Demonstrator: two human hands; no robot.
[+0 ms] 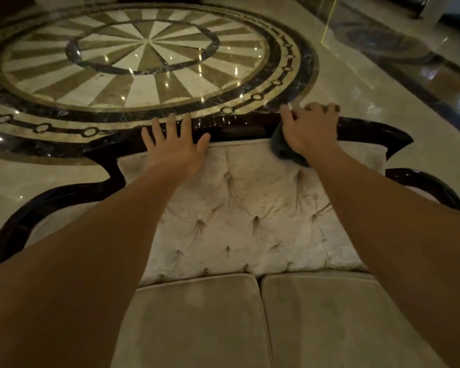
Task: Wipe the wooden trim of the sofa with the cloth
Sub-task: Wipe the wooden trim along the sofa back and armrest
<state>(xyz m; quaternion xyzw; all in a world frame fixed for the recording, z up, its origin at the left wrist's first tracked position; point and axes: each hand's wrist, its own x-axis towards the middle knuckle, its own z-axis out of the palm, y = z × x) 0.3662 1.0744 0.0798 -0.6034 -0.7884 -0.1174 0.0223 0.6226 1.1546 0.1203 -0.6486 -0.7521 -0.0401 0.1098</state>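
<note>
The sofa has a tufted cream backrest (250, 208) framed by glossy dark wooden trim (239, 128) that runs along its top and curves down both sides. My right hand (311, 128) presses a dark grey-green cloth (282, 148) onto the top trim right of centre, fingers curled over the far edge. Part of the cloth hangs down over the upholstery below my palm. My left hand (174, 144) lies flat with fingers spread on the top trim left of centre, holding nothing.
Two beige seat cushions (250, 322) fill the bottom of the view. Behind the sofa spreads a polished marble floor with a round sunburst inlay (144, 57). The dark curved arm trim (37, 205) swings out at the left and right.
</note>
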